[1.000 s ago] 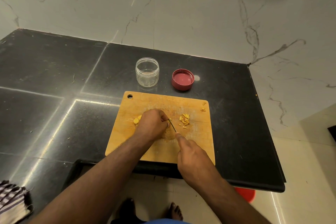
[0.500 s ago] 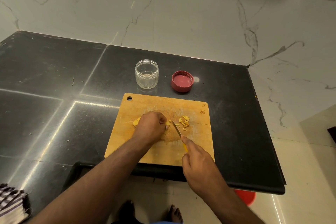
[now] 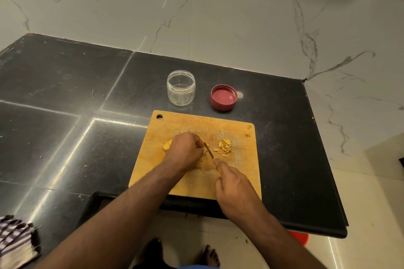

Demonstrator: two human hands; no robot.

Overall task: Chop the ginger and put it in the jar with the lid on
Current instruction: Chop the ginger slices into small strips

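Observation:
On the wooden cutting board (image 3: 181, 124) my left hand (image 3: 185, 150) grips a piece of yellow ginger (image 3: 167, 146), most of it hidden under the fingers. My right hand (image 3: 234, 185) holds a small knife (image 3: 209, 151) with a yellow handle, its blade resting against the ginger at my left fingertips. A small pile of chopped ginger (image 3: 225, 147) lies to the right of the blade. Behind the board stands an empty clear jar (image 3: 181, 87), and its red lid (image 3: 223, 97) lies upside down to the right of it.
The black stone counter (image 3: 65, 98) ends at a front edge under the board and at a right edge near the marble wall. A striped cloth (image 3: 15, 240) lies at the lower left. Bare feet and a red object (image 3: 299, 238) show on the floor below.
The knife went down to the right and came back against the ginger at my left fingertips. My left hand stays on the ginger. The jar and lid have not moved.

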